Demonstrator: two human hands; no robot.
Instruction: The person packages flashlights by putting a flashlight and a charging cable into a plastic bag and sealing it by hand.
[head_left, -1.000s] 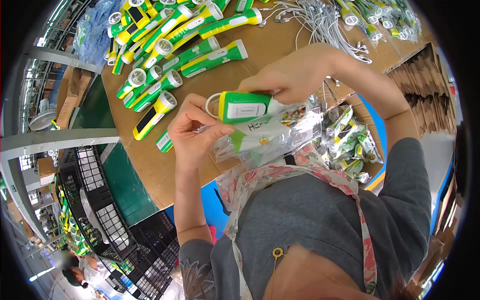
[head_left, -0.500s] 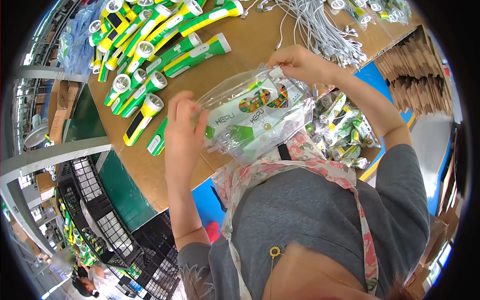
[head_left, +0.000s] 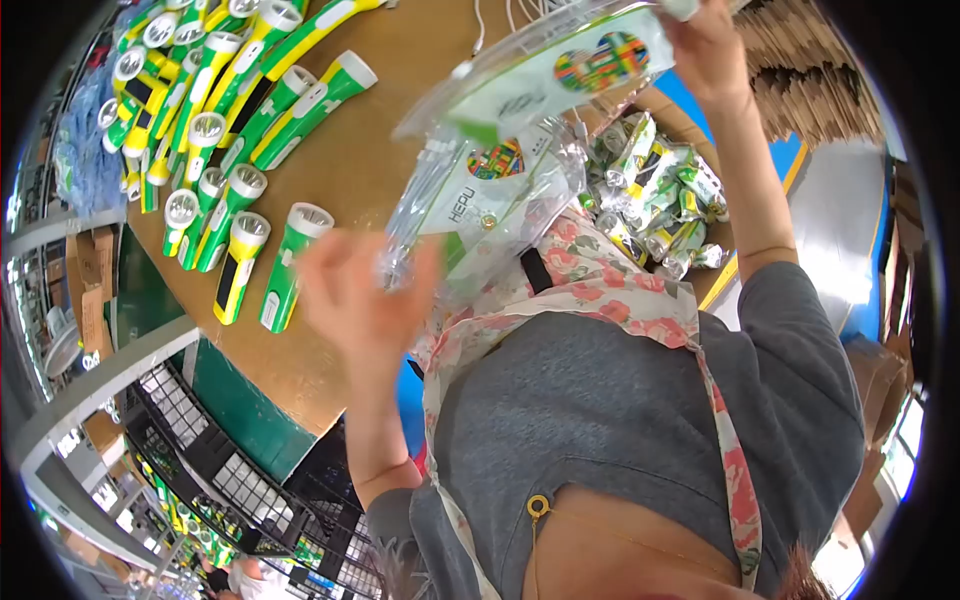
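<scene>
My right hand is closed on the upper corner of a clear plastic bag. The bag is printed white and green with a colourful heart-like patch. Below it, more printed bags marked HEPU rest against the floral apron at the table edge. My left hand is at the left end of these lower bags, its thumb side over them. Motion smears its fingers, so I cannot make out whether it grips a bag. A green and white flashlight lies just left of that hand.
Several green and yellow flashlights are heaped on the brown tabletop at left. A cardboard box of bagged flashlights stands at right. Folded cardboard is stacked beyond it. Black crates are at lower left.
My right hand has moved up and right, lifting one bag away from the lower ones. My left hand has dropped slightly and blurred. The whole view has shifted.
</scene>
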